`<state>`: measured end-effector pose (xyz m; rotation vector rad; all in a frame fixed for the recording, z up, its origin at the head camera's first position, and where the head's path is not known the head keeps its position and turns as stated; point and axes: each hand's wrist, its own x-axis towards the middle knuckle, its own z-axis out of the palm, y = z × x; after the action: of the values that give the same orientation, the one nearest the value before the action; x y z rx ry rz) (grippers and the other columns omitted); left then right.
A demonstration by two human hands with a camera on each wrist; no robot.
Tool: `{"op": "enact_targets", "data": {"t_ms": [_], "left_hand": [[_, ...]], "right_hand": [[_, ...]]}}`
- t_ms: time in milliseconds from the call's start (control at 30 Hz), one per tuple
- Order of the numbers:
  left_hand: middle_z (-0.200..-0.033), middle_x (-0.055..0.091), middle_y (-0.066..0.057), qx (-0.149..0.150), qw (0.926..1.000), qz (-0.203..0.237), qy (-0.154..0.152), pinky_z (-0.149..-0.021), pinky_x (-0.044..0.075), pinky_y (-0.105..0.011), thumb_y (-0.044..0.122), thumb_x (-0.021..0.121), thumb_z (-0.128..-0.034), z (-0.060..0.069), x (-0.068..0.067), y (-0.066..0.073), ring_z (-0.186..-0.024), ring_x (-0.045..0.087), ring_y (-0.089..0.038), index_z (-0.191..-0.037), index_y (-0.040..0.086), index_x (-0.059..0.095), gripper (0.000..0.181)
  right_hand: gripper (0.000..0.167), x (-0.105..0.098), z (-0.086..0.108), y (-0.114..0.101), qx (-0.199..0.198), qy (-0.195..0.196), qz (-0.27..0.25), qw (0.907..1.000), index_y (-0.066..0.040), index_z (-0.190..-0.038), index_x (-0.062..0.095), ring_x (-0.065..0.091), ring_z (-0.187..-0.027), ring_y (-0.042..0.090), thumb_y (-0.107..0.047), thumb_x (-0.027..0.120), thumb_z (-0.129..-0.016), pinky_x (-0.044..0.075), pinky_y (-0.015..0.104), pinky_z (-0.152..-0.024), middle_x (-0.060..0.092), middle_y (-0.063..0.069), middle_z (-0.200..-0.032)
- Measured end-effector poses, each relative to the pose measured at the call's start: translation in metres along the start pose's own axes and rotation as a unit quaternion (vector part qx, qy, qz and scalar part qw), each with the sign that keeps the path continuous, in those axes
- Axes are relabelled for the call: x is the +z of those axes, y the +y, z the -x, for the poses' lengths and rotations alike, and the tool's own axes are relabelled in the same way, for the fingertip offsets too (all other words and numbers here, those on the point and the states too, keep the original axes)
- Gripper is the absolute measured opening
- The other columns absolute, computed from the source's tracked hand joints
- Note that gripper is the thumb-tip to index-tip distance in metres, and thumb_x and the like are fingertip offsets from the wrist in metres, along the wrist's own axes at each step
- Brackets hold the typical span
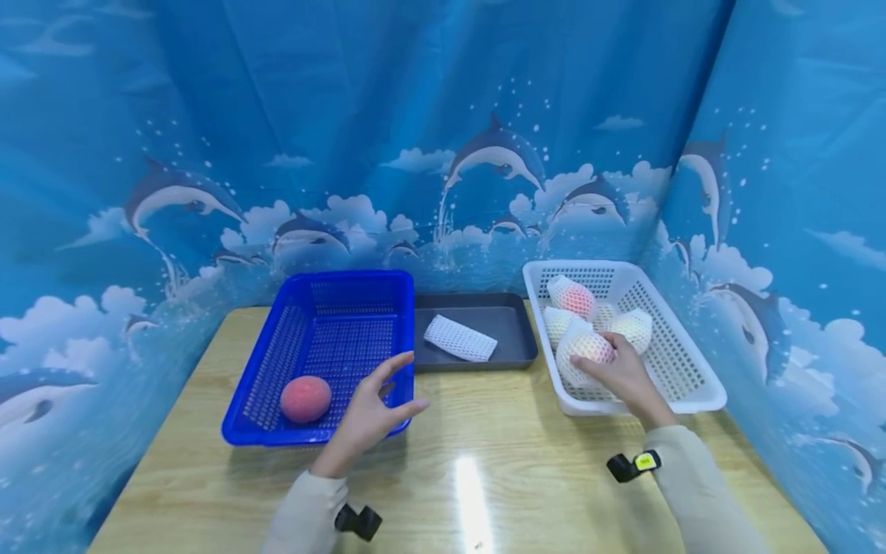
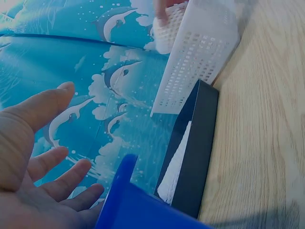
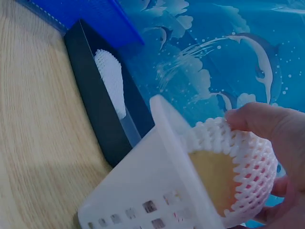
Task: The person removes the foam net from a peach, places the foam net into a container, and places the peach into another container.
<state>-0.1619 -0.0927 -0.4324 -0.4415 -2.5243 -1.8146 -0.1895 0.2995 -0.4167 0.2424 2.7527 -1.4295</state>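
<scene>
In the head view my right hand (image 1: 619,373) grips a peach in a white foam net (image 1: 588,352) above the near part of the white basket (image 1: 685,377). The right wrist view shows the thumb and fingers around the netted peach (image 3: 248,167), its yellowish skin bare at the net's open end. Several other netted fruits (image 1: 633,329) lie in that basket. My left hand (image 1: 370,412) is held by the right side of the blue basket (image 1: 238,408), fingers spread and holding nothing. Inside the blue basket lies one pink peach (image 1: 305,399) without a net.
Between the baskets stands a dark grey tray (image 1: 512,327) with an empty white foam net (image 1: 460,338) in it. All three containers stand on a wooden table (image 1: 512,431). A blue dolphin-print curtain (image 1: 388,154) hangs behind and at the sides.
</scene>
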Motion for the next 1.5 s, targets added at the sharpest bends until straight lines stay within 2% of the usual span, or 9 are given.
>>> {"op": "enact_targets", "data": {"t_ms": [200,333,467,567,733,900,1067,1267,1500], "left_hand": [[-0.144,0.047,-0.010,0.025,0.9993,0.024,-0.015,-0.112,0.033,-0.046,0.016,0.081,-0.0765,-0.001,0.008,0.002,-0.137,0.037,-0.029,-0.139,0.008,0.047,0.072],[-0.142,0.049,-0.009,0.029,0.9992,0.025,-0.010,-0.112,0.033,-0.045,0.014,0.081,-0.0755,-0.003,0.013,0.007,-0.135,0.039,-0.028,-0.138,0.007,0.049,0.071],[-0.143,0.048,-0.007,0.024,0.9993,0.026,-0.013,-0.113,0.031,-0.046,0.015,0.081,-0.0754,-0.005,0.018,0.011,-0.136,0.039,-0.027,-0.139,0.010,0.048,0.072],[-0.144,0.048,-0.006,0.023,0.9991,0.030,-0.019,-0.114,0.030,-0.046,0.017,0.082,-0.0751,-0.007,0.022,0.013,-0.136,0.038,-0.025,-0.139,0.012,0.048,0.073],[-0.143,0.049,-0.006,0.044,0.9980,0.037,-0.025,-0.113,0.031,-0.046,0.017,0.082,-0.0752,-0.009,0.031,0.016,-0.136,0.038,-0.026,-0.139,0.011,0.049,0.071],[-0.142,0.050,-0.006,0.051,0.9970,0.048,-0.032,-0.112,0.032,-0.047,0.015,0.082,-0.0748,-0.009,0.040,0.015,-0.135,0.040,-0.026,-0.138,0.011,0.050,0.071],[-0.141,0.051,-0.008,0.051,0.9967,0.053,-0.034,-0.111,0.033,-0.048,0.014,0.082,-0.0743,-0.007,0.050,0.012,-0.134,0.040,-0.028,-0.137,0.010,0.051,0.070],[-0.141,0.050,-0.010,0.049,0.9976,0.020,-0.045,-0.109,0.037,-0.048,0.020,0.082,-0.0752,-0.002,0.062,0.004,-0.133,0.042,-0.031,-0.138,0.012,0.050,0.070],[-0.141,0.049,-0.012,0.054,0.9969,0.009,-0.056,-0.107,0.038,-0.052,0.025,0.082,-0.0746,0.005,0.070,-0.001,-0.132,0.042,-0.034,-0.138,0.010,0.048,0.074]], "right_hand": [[0.086,0.001,0.010,-0.009,-0.017,0.047,-0.049,0.9975,0.003,-0.146,0.023,0.037,-0.129,0.040,-0.041,0.068,-0.087,0.036,0.052,-0.107,0.032,0.028,-0.145],[0.085,0.006,0.019,-0.020,-0.013,0.057,-0.080,0.9951,-0.002,-0.148,0.020,0.041,-0.121,0.032,-0.046,0.063,-0.089,0.044,0.038,-0.097,0.031,0.023,-0.144],[0.078,0.017,0.028,-0.033,-0.019,0.064,-0.112,0.9915,-0.004,-0.147,0.021,0.045,-0.107,0.020,-0.043,0.060,-0.092,0.047,0.020,-0.082,0.034,0.019,-0.138],[0.071,0.026,0.033,-0.041,-0.033,0.053,-0.148,0.9870,-0.003,-0.145,0.023,0.046,-0.102,0.015,-0.037,0.060,-0.094,0.048,0.016,-0.079,0.037,0.018,-0.134],[0.064,0.045,0.036,-0.049,-0.046,0.025,-0.189,0.9806,-0.002,-0.141,0.027,0.051,-0.099,0.012,-0.027,0.062,-0.094,0.050,0.016,-0.079,0.040,0.018,-0.130],[0.055,0.067,0.040,-0.050,-0.056,0.008,-0.212,0.9757,0.000,-0.134,0.033,0.053,-0.092,0.012,-0.018,0.063,-0.092,0.052,0.019,-0.075,0.042,0.015,-0.122],[0.057,0.085,0.047,-0.049,-0.047,-0.015,-0.211,0.9763,-0.002,-0.136,0.035,0.054,-0.094,0.016,-0.019,0.065,-0.090,0.052,0.022,-0.077,0.045,0.017,-0.122],[0.059,0.103,0.051,-0.042,-0.036,-0.034,-0.220,0.9742,-0.005,-0.138,0.037,0.058,-0.097,0.020,-0.020,0.066,-0.089,0.053,0.027,-0.078,0.051,0.022,-0.124],[0.058,0.123,0.052,-0.027,-0.050,-0.029,-0.189,0.9803,-0.008,-0.134,0.045,0.056,-0.102,0.026,-0.021,0.073,-0.084,0.054,0.031,-0.078,0.053,0.020,-0.124]]}}
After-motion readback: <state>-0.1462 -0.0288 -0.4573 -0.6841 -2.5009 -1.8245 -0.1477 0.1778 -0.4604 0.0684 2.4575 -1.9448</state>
